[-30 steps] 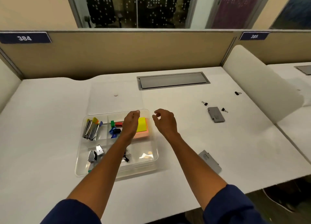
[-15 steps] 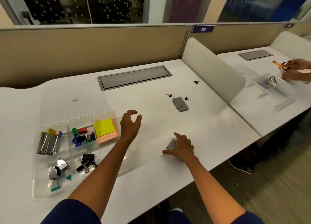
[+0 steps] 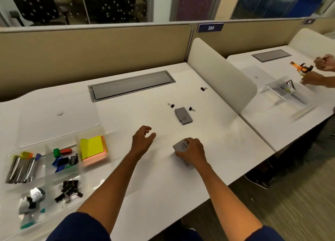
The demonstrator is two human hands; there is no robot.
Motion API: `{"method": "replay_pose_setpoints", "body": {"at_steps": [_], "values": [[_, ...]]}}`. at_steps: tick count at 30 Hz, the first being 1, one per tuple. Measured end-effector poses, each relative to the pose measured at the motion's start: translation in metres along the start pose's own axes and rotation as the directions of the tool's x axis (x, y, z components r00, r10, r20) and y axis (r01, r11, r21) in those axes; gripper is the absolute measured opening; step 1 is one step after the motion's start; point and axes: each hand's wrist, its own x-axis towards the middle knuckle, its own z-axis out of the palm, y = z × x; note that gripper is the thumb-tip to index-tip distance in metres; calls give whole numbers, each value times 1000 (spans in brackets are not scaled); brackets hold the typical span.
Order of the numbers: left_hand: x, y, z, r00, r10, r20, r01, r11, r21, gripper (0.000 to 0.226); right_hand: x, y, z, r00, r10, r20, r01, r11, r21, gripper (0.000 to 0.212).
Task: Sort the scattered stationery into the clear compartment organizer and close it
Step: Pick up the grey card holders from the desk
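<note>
Near desk (image 3: 163,182) front edge: R hand (image 3: 194,153) grip clamped on grey box (image 3: 180,147); L hand (image 3: 142,141) fingers apart.

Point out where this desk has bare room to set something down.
Bare desk lies between the organizer and the right hand, and left of the grey cable hatch. It is crowded around the grey box, flanked by binder clips.

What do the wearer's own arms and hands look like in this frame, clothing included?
Both forearms are bare from wrist to about the elbow. Dark navy blue sleeves, pushed or cut short, cover the upper arms. The left hand and right hand wear no gloves; no watch, ring or bracelet shows.
</note>
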Motion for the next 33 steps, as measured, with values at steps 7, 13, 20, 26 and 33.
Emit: {"method": "replay_pose_setpoints", "body": {"at_steps": [7,13,20,26,33], "values": [[39,29,57,998,-60,32,61,998,-30,39,86,-15,-46,994,1,-105,8,997,83,66],[65,43,93,986,-165,37,168,977,-128,47,149,-23,-51,995,-52,-87,58,997,60,55],[87,49,118,975,-220,31,222,960,-168,54,195,-28,-38,996,-84,-22,84,996,-17,64],[90,43,115,969,-245,-28,236,955,-178,53,207,-35,-25,996,-77,39,80,993,-87,59],[79,33,90,988,-108,-114,117,990,77,61,199,-44,-21,995,-40,87,55,982,-180,67]]}}
